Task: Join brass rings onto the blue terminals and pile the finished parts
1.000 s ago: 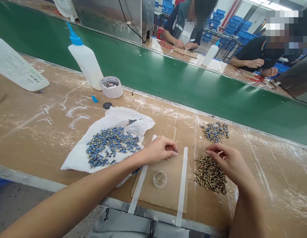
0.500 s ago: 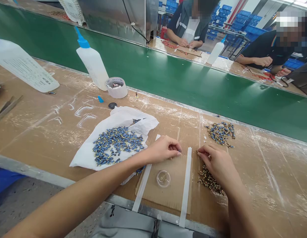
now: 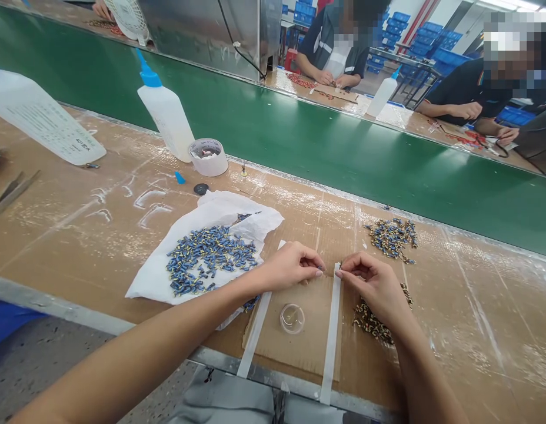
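My left hand (image 3: 297, 263) pinches something very small and bluish above the far part of a cardboard sheet (image 3: 295, 350) edged with white tape. A short gap to the right, my right hand (image 3: 372, 282) is closed in a pinch on a tiny dark piece, mostly hidden by the fingertips. Beneath both hands, a small clear round dish (image 3: 292, 318) stands on the cardboard. Blue-and-yellow small parts (image 3: 211, 253) lie heaped on white paper (image 3: 152, 280) left of my left hand. Partly behind my right hand is a pile of dark-and-gold curved pieces (image 3: 372, 321).
A pile of blue-and-gold parts (image 3: 392, 238) lies farther back right. White bottles with blue tips (image 3: 167, 121), a tape roll (image 3: 208, 157) and tweezers (image 3: 15, 194) are on the left. Beyond runs a green belt (image 3: 308, 132), with co-workers seated on its far side.
My right hand has moved left from beside the dark-and-gold pile, bringing its fingertips over the right tape strip, closer to my left hand. My left hand has barely moved.
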Demonstrator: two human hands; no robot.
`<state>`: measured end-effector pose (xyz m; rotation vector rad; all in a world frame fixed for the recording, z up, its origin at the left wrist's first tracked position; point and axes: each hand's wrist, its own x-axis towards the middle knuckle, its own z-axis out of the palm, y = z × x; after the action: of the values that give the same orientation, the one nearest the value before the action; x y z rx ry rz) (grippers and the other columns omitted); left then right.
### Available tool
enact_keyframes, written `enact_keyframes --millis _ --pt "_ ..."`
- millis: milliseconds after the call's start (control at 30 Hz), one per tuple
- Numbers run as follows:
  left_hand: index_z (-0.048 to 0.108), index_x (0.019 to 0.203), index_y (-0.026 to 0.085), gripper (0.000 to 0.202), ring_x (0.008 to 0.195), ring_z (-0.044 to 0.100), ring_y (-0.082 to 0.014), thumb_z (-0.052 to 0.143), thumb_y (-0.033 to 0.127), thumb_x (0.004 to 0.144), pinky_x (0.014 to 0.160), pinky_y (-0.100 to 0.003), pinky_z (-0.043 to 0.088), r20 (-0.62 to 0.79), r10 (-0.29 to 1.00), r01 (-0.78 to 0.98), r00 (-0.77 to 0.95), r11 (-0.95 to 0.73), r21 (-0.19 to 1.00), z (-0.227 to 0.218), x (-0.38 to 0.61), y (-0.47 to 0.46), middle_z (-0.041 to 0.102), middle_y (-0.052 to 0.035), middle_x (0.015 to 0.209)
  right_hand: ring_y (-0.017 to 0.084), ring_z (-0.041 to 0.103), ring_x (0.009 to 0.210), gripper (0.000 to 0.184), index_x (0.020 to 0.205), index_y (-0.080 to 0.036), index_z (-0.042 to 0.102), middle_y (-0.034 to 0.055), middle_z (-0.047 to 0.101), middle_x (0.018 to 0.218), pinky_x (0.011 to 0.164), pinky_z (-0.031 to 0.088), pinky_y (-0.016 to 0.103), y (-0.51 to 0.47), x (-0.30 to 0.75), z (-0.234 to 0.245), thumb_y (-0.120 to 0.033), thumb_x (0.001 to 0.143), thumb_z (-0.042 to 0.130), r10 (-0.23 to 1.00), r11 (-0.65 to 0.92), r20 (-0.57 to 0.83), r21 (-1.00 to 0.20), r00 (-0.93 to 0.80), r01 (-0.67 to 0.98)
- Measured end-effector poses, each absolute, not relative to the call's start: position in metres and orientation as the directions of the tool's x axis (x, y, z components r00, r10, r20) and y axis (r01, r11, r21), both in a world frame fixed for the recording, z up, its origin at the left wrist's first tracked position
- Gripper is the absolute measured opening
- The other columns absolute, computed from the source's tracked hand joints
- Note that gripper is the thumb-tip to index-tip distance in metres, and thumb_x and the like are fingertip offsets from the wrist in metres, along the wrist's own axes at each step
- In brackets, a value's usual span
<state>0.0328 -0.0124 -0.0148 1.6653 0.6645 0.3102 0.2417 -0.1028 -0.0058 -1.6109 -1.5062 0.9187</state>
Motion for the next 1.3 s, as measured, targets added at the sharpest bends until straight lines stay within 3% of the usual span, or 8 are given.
enact_keyframes --millis 233,400,533,867,1300 --pt "0.073 0.097 0.011 0.021 0.059 0.057 -0.0107 0.063 0.022 0.081 0.059 -0.023 0.048 -0.177 0.607 0.237 0.775 -0.019 0.971 -0.014 0.034 -0.015 0.064 -0.0015 0.067 0.019 0.064 0.079 0.026 0.088 -0.018 0.067 0.0064 0.069 0.087 0.073 0.053 0.032 -0.104 0.235 -0.002 -0.042 0.08 0.071 0.988 -0.141 -0.116 -0.945 0.1 0.294" --pt "0.073 0.096 0.012 0.023 0.06 0.056 -0.0106 0.062 0.028 0.084 0.06 -0.023 0.045 -0.108 0.629 0.22 0.77 -0.103 0.97 -0.014 0.034 -0.018 0.065 -0.0021 0.07 0.018 0.065 0.081 0.03 0.1 -0.02 0.068 0.0056 0.07 0.091 0.073 0.054 0.031 -0.104 0.227 -0.001 -0.042 0.08 0.072 0.987 -0.141 -0.125 -0.975 0.1 0.171" --pt "0.074 0.099 0.012 0.022 0.062 0.057 -0.011 0.061 0.026 0.087 0.063 -0.023 0.044 -0.039 0.658 0.228 0.752 -0.203 0.952 -0.01 0.034 -0.019 0.067 -0.003 0.073 0.018 0.066 0.081 0.028 0.096 -0.019 0.071 0.0056 0.073 0.089 0.077 0.053 0.033 -0.104 0.223 -0.004 -0.043 0.082 0.07 0.983 -0.165 -0.148 -0.974 0.113 0.157" --pt "0.074 0.107 0.017 0.025 0.074 0.058 -0.0136 0.056 0.014 0.089 0.068 -0.024 0.041 0.07 0.703 0.317 0.708 -0.404 0.858 -0.003 0.034 -0.022 0.066 -0.0037 0.081 0.017 0.064 0.072 0.029 0.09 -0.019 0.067 0.0046 0.071 0.08 0.069 0.054 0.031 -0.104 0.211 -0.007 -0.047 0.082 0.069 0.982 -0.103 -0.073 -0.979 0.172 0.174" --pt "0.075 0.098 0.014 0.018 0.077 0.06 -0.0144 0.06 0.016 0.089 0.071 -0.024 0.042 0.078 0.691 0.311 0.719 -0.42 0.853 -0.004 0.036 -0.024 0.069 -0.0044 0.084 0.017 0.065 0.074 0.027 0.09 -0.02 0.066 0.0033 0.07 0.077 0.07 0.055 0.031 -0.106 0.205 -0.012 -0.045 0.082 0.069 0.971 -0.079 -0.032 -0.978 0.236 0.195"
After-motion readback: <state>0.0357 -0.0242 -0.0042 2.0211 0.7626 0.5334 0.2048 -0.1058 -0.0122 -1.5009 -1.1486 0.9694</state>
